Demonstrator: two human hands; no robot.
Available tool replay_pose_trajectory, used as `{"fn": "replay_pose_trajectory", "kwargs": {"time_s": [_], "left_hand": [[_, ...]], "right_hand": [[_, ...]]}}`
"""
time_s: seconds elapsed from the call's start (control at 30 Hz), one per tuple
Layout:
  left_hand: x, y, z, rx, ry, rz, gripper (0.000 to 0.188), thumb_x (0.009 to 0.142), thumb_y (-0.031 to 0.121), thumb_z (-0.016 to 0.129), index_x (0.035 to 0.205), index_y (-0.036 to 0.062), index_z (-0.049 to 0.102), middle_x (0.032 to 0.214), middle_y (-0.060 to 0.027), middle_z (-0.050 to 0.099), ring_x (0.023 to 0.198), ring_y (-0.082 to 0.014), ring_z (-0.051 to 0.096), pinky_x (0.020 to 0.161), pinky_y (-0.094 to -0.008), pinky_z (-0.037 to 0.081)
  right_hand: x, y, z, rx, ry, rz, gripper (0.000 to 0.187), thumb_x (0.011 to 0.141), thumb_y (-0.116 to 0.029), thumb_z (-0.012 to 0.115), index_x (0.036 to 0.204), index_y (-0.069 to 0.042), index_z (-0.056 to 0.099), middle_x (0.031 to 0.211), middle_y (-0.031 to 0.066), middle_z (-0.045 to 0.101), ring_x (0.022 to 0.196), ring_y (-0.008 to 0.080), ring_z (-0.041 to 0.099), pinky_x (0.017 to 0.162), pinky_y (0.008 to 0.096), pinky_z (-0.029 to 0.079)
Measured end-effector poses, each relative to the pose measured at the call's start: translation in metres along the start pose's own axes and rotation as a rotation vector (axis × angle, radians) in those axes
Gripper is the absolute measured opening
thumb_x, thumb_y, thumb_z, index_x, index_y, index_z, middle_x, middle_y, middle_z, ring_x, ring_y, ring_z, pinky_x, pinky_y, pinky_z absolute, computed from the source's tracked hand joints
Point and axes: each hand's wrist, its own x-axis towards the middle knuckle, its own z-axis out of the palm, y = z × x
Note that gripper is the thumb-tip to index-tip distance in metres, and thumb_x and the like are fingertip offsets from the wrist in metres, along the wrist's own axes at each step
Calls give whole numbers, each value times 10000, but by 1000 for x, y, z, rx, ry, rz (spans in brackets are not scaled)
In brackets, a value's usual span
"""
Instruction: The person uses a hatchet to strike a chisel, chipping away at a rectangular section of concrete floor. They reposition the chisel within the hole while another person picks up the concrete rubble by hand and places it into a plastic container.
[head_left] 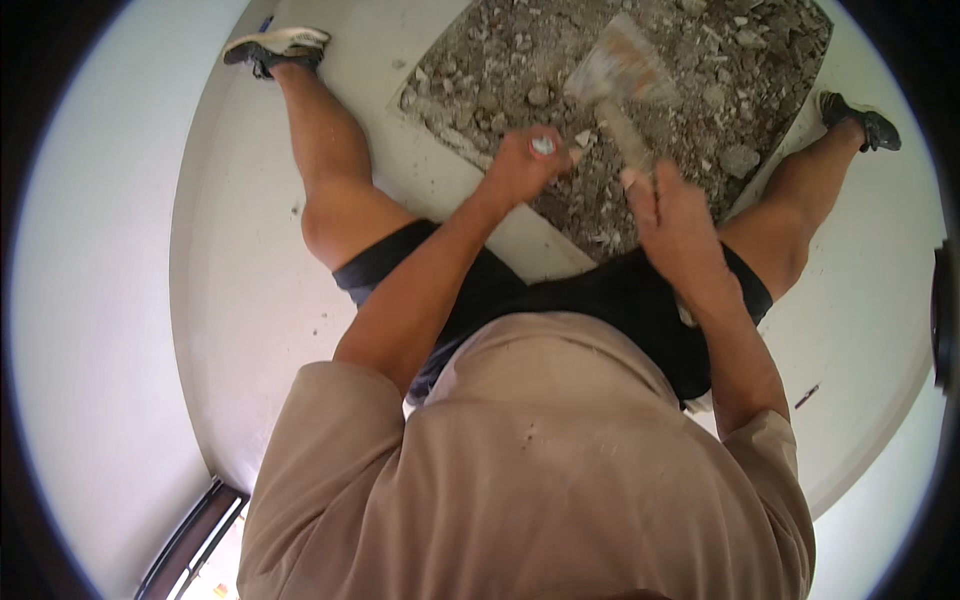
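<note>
Left hand (522, 170): closed in a fist on a round-ended object (541, 147), pale with a red rim, facing up; its lower part is unclear. Right hand (684, 228): wrapped around the handle (622, 132) of a broad-headed tool (622, 62), blurred, pale with brownish marks. Tool head: beyond both grips, above grey rubble (480, 75); whether touching, cannot tell. Surround: pale floor (245, 260).

Hands (683, 225) around a round-ended tool (541, 147), left, and a broad-headed tool (622, 70), right, by rubble (510, 55).
</note>
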Motion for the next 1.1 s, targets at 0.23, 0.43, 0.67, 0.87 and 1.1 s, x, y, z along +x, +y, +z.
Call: {"fn": "replay_pose_trajectory", "kwargs": {"time_s": [0.23, 0.43, 0.67, 0.87, 1.1], "left_hand": [[13, 33, -35, -92, 80, 36, 235, 885, 193, 790, 741, 65, 654, 670, -18, 624, 605, -98, 565, 566, -297, 460], [3, 32, -32, 68, 9, -19, 262, 871, 187, 796, 730, 49, 624, 645, -2, 579, 606, -94, 523, 575, -306, 448], [0, 18, -37, 62, 0, 148, 273, 858, 226, 802, 772, 41, 622, 748, -7, 603, 693, -104, 537, 663, -322, 470], [5, 15, -46, 21, -64, 70, 283, 859, 251, 795, 769, 40, 631, 727, -7, 578, 707, -125, 534, 705, -352, 481], [0, 2, -46, -12, -20, 148, 231, 854, 193, 780, 774, 29, 638, 701, -2, 562, 693, -119, 521, 688, -333, 470]], "right_hand": [[0, -10, -11, 90, 49, 121, 298, 1008, -196, 598, 879, 52, 496, 628, 278, 554, 611, 493, 576, 558, 503, 439], [-4, -13, -8, 279, -34, 169, 316, 1013, -209, 605, 887, 57, 490, 597, 242, 502, 524, 420, 512, 516, 455, 405], [-6, -81, -57, 631, 193, -62, 289, 1071, -277, 512, 992, -3, 557, 659, 29, 518, 504, 74, 470, 448, 236, 377], [-8, -90, -71, 630, 252, -197, 429, 1066, -393, 490, 1088, 33, 536, 701, 99, 534, 517, 118, 494, 455, 244, 400], [-12, -94, -53, 730, 253, -146, 433, 1051, -398, 528, 1095, 32, 553, 721, 100, 553, 531, 151, 514, 479, 293, 433]]}}
